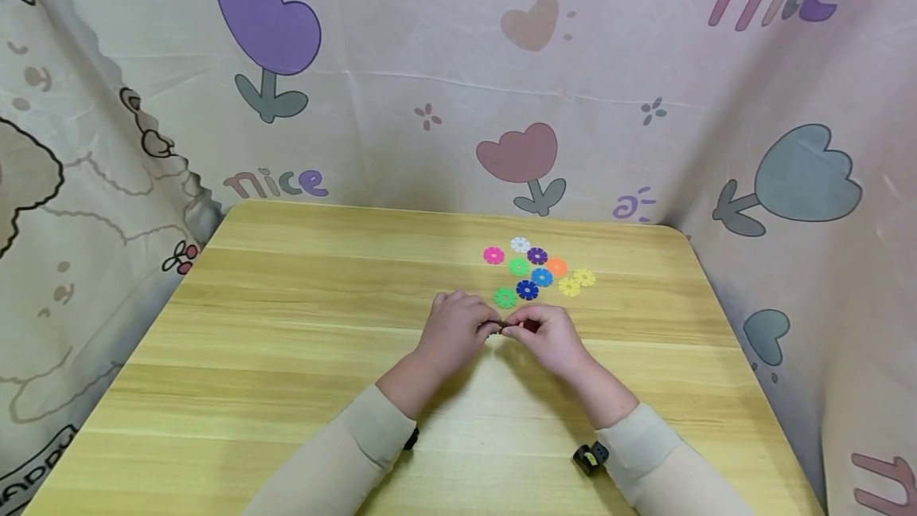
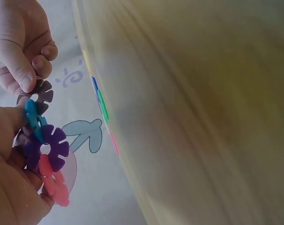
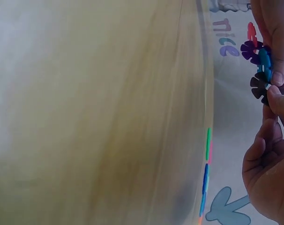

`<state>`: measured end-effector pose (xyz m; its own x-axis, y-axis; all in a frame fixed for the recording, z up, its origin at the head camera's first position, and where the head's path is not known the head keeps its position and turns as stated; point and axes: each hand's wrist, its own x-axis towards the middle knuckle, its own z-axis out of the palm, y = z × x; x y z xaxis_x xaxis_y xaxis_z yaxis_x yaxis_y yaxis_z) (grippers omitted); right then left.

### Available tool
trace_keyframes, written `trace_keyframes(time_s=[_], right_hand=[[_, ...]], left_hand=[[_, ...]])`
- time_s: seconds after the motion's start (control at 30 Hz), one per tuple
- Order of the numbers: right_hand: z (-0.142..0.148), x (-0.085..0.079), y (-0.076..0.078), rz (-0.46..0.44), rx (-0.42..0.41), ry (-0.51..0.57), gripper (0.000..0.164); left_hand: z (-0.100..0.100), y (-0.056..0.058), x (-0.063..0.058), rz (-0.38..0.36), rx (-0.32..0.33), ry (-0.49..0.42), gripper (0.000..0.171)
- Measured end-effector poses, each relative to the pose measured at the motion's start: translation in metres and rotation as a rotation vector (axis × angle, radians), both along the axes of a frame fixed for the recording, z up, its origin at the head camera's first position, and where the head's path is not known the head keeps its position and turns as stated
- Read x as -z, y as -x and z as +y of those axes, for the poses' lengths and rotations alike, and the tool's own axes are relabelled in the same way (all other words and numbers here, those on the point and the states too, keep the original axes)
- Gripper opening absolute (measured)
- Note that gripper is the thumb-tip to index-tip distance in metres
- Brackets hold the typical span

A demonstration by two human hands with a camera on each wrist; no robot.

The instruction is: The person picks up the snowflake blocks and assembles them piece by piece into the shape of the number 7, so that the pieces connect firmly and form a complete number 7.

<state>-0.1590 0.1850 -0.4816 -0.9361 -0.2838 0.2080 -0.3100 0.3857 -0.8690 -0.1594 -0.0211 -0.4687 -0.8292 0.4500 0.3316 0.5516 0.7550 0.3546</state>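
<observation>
Over the middle of the table my left hand (image 1: 455, 333) and right hand (image 1: 552, 342) meet at the fingertips. Between them is a short chain of notched plastic discs, mostly hidden by fingers in the head view. In the left wrist view the chain runs from a coral disc (image 2: 59, 191) through a purple disc (image 2: 61, 142) and a blue disc (image 2: 31, 108) to a dark brown disc (image 2: 47, 96). My left hand grips the chain along its coral, purple and blue part. The brown end disc is pinched between my right thumb and fingers, against the blue one.
Beyond the hands, several loose notched discs lie flat, among them a green disc (image 1: 498, 299), a dark blue disc (image 1: 520, 291), a pink disc (image 1: 487, 256) and an orange disc (image 1: 559, 265). A printed curtain (image 1: 401, 22) hangs around the wooden table (image 1: 286, 325).
</observation>
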Motion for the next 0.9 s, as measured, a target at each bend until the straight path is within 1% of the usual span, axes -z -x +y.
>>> trace_keyframes(time_s=[0.17,0.37,0.6,0.73,0.9], right_hand=[[-0.001,-0.001,-0.001,0.01,0.009,-0.019,0.01],[0.0,-0.001,0.0,0.029,0.0,-0.041,0.011],[0.012,0.001,0.005,0.117,0.022,-0.14,0.014],[0.019,0.002,0.009,0.143,0.024,-0.185,0.011],[0.03,0.005,0.015,0.161,0.053,-0.251,0.008]], left_hand=[[-0.001,0.0,0.002,0.025,0.001,-0.002,0.008],[-0.002,0.0,0.001,0.026,0.005,-0.005,0.008],[-0.004,0.0,0.002,0.027,0.001,-0.006,0.007],[-0.005,0.0,0.003,0.033,0.003,-0.013,0.006],[-0.006,0.001,0.004,0.033,0.001,-0.019,0.006]])
